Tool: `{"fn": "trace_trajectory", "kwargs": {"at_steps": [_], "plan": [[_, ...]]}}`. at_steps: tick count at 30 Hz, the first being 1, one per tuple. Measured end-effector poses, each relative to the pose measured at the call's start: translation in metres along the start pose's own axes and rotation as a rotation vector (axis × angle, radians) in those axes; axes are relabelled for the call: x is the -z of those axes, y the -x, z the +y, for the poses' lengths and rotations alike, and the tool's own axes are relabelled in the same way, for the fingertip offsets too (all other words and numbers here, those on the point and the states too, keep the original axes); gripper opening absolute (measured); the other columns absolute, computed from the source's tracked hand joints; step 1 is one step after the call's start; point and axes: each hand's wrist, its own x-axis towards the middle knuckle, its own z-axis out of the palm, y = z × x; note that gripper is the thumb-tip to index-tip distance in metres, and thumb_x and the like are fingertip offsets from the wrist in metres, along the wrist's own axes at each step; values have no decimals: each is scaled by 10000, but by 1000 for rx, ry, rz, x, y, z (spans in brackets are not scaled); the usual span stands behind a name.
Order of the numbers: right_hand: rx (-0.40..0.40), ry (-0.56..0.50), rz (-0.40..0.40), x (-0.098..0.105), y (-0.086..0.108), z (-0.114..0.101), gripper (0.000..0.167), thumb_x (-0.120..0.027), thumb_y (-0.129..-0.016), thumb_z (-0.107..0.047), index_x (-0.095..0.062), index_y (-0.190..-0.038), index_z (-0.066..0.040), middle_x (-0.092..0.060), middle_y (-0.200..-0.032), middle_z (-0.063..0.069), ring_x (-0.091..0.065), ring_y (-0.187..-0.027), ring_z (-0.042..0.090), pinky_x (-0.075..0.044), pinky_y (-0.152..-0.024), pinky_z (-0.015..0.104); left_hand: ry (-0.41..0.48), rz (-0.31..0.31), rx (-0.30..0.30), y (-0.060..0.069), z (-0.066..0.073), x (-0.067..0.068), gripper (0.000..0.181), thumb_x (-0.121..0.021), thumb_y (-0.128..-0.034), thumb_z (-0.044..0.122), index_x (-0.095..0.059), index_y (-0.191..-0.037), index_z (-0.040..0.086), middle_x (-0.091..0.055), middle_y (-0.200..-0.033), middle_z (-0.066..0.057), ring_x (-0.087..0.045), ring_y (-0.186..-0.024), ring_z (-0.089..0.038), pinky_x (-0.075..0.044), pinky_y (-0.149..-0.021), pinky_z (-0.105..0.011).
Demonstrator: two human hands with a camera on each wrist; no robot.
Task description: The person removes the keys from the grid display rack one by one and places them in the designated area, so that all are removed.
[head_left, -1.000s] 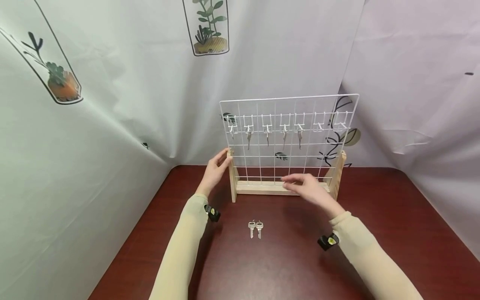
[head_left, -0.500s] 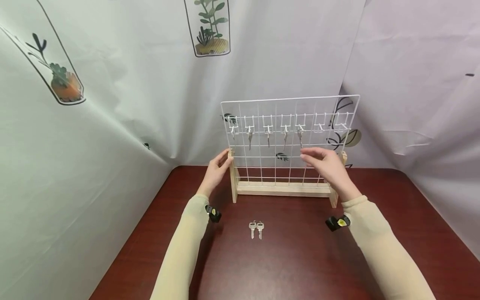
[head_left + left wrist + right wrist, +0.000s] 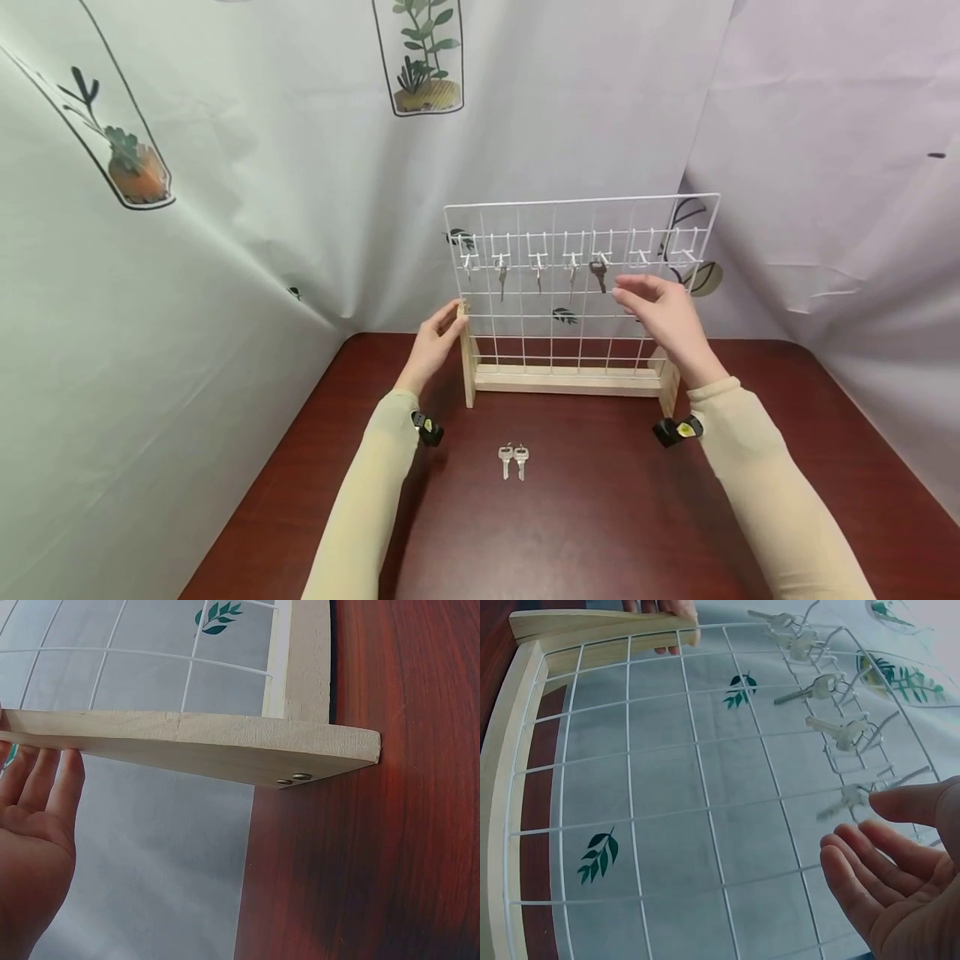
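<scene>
Left hand grips one rack, right hand empty — five keys hang, two keys lie on the table.

No lettering or numbers are showing readably; a yellow mark is sitting on the left wrist camera, another on the right wrist camera, both appearing too small to decipher.

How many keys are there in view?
7 visible: five keys, one each on the five leftmost hooks of the wire grid (head view); two keys side by side on the table.
</scene>
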Motion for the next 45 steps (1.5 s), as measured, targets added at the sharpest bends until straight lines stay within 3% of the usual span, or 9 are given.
{"fn": "trace_trajectory", "kwargs": {"at_steps": [3, 5, 11, 19, 23, 28, 38, 40, 45], "plan": [[0, 12, 13, -1, -4, -3, 475, -644, -991, -398, -645, -1346, -82, -673, -1290, 122, -672, -1034, 208, -508, -805, 195, -7, 10, -13, -1, 2, -1, 487, -619, -1025, 237, -519, -1463, 48, -568, -1420, -179, -518, -1338, -302, -424, -1096, -458], [1, -11, 16, -4, -9, -4, 481, -649, -990, -391, -639, -1352, -75, -669, -1296, 128, -671, -1053, 192, -523, -824, 193, -8, 11, -15, -1, 2, -1, 483, -620, -1025, 234, -522, -1460, 48, -573, -1417, -179, -523, -1334, -302, -429, -1091, -457], [-10, -92, 47, -13, -19, -3, 435, -675, -984, -312, -653, -1310, -25, -678, -1261, 178, -670, -885, 29, -553, -819, 208, -8, 11, -2, 0, 1, -1, 485, -620, -1026, 226, -515, -1466, 51, -565, -1424, -179, -518, -1339, -298, -430, -1091, -444], [-45, -217, 104, -22, -27, -5, 416, -724, -956, -269, -670, -1228, 40, -717, -1158, 179, -707, -837, 94, -565, -816, 209, -8, 10, 1, 1, 1, -1, 491, -621, -1025, 246, -517, -1467, 60, -571, -1417, -183, -520, -1337, -296, -424, -1097, -447], [-53, -284, 98, -24, -27, -6, 405, -731, -948, -189, -645, -1238, 80, -750, -996, 37, -694, -777, 57, -571, -785, 199, -9, 6, 5, 1, 0, -1, 490, -621, -1025, 243, -518, -1464, 51, -566, -1420, -188, -515, -1341, -299, -420, -1100, -450], [-53, -316, 81, -22, -25, -7, 429, -711, -949, -149, -608, -1296, 82, -687, -883, -140, -671, -770, 50, -563, -771, 182, -25, 6, 2, 1, 1, 0, 492, -616, -1027, 257, -517, -1468, 62, -565, -1425, -178, -520, -1339, -290, -421, -1101, -440], [-52, -354, 6, -21, -17, -7, 431, -595, -988, -107, -547, -1390, 42, -664, -964, -45, -674, -765, 71, -582, -787, 234, -10, -3, 24, 0, 2, 1, 521, -619, -1023, 250, -492, -1484, 43, -531, -1454, -182, -487, -1367, -296, -399, -1121, -426], [-45, -365, 5, -21, -15, -8, 420, -584, -988, -95, -553, -1376, 62, -661, -981, -38, -672, -776, 87, -584, -786, 239, 5, -16, 41, 0, 5, 1, 526, -615, -1026, 222, -471, -1492, 23, -512, -1466, -191, -469, -1379, -301, -392, -1125, -416], [-25, -400, 3, -18, -10, -8, 402, -585, -988, -86, -565, -1349, 89, -659, -975, -55, -676, -789, 117, -588, -788, 252, -11, -37, 33, 8, 29, 0, 511, -599, -1034, 164, -455, -1483, -31, -511, -1453, -221, -467, -1377, -325, -407, -1114, -409]]}}
